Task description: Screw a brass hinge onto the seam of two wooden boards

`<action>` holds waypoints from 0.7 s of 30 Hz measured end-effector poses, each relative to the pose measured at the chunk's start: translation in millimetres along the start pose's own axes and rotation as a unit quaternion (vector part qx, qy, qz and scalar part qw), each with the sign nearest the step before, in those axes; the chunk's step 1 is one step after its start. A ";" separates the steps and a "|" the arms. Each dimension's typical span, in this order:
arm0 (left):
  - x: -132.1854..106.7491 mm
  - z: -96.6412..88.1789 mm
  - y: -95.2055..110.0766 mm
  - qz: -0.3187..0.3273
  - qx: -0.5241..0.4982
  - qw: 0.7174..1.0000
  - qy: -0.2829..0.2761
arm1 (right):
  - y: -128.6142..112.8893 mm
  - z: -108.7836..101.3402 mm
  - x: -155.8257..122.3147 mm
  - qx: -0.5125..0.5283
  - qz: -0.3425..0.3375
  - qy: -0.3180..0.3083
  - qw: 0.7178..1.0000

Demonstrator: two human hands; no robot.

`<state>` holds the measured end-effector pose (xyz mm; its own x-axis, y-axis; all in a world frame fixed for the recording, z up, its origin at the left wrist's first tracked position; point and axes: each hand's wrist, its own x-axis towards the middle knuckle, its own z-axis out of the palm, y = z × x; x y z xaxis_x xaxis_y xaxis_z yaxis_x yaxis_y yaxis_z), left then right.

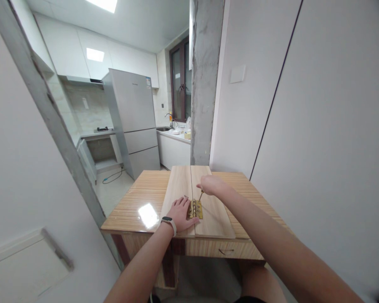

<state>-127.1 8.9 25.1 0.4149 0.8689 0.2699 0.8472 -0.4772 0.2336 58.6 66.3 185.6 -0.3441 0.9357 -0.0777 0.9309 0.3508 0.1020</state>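
Two pale wooden boards lie side by side, the left board (pixel 179 184) and the right board (pixel 216 223), with a narrow seam between them. A brass hinge (pixel 195 209) rests across that seam, its knuckle along the joint. My left hand (pixel 179 213) is spread flat on the left board, with fingers and thumb around the hinge's left leaf and near edge. Closed in a fist, my right hand (pixel 211 185) grips a screwdriver (pixel 201 195). Its thin shaft slants down to the upper part of the hinge's right leaf. The handle is mostly hidden in the fist, and screw details are too small to tell.
The boards lie on a glossy striped wooden table (pixel 129 202) with a drawer handle (pixel 226 252) at its front. White walls stand close on both sides. Beyond the doorway are a grey fridge (pixel 135 105), a sink counter (pixel 174 147) and a cable (pixel 112 176) on the floor.
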 end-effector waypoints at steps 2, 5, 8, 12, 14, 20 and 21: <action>-0.1 -0.1 0.0 0.000 -0.001 1.000 0.002 | -2.0 -0.4 0.6 -0.020 -0.003 0.004 1.000; 0.0 0.3 -0.5 0.003 0.000 1.000 0.004 | -1.5 1.6 3.2 -0.027 -0.008 0.010 1.000; 0.4 0.8 -0.9 0.006 0.003 1.000 0.005 | 1.4 5.0 5.9 -0.025 -0.014 0.015 0.999; 0.5 1.0 -1.0 0.005 0.002 1.000 0.004 | 3.5 6.9 6.9 -0.026 -0.022 0.021 0.999; 0.1 0.6 -1.1 0.006 0.000 1.000 0.005 | 3.5 6.4 6.5 -0.027 -0.026 0.024 0.999; -0.3 0.1 -1.3 0.007 -0.003 1.000 0.007 | 8.3 5.5 7.7 -0.027 -0.062 0.026 0.997; -0.2 0.5 -1.3 0.007 -0.003 1.000 0.007 | 9.6 6.0 8.2 -0.024 -0.070 0.023 0.997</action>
<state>-128.1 9.4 24.3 0.4214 0.8606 0.2860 0.8399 -0.4893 0.2349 65.4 77.1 180.0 -0.4762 0.8780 -0.0484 0.8671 0.4780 0.1400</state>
